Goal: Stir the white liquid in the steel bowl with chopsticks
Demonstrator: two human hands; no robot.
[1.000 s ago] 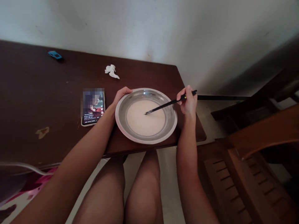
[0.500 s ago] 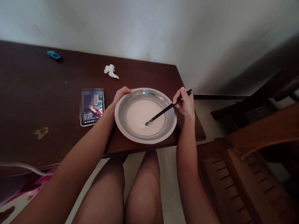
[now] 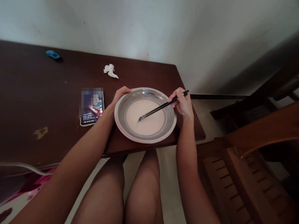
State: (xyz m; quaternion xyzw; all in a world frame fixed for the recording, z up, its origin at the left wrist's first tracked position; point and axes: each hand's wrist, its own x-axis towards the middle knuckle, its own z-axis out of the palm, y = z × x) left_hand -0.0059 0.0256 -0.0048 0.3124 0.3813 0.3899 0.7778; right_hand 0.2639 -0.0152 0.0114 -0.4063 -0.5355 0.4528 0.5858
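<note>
A wide metal bowl [image 3: 121, 132] rests near the front edge of the dark table, with a pale, milky batter-like liquid [image 3: 149, 124] in it. My left hand [image 3: 120, 95] grips the bowl's left rim, thumb on top and the other fingers hidden beneath or behind it. Black chopsticks [image 3: 158, 108] are pinched in my right hand [image 3: 181, 101] over the right rim. They slant down to the left, and their whitish, coated tips meet the liquid left of its middle.
Left of the bowl lies a phone [image 3: 92, 107] with its screen lit. Behind it are a crumpled white tissue [image 3: 110, 71] and a small blue object [image 3: 53, 54]. The table [image 3: 140, 71] meets a wall at the back. A wooden chair [image 3: 224, 174] stands at the right.
My right hand has shifted slightly left, and the chopstick tips have moved left and a little up through the liquid. My left hand and the bowl stay in place.
</note>
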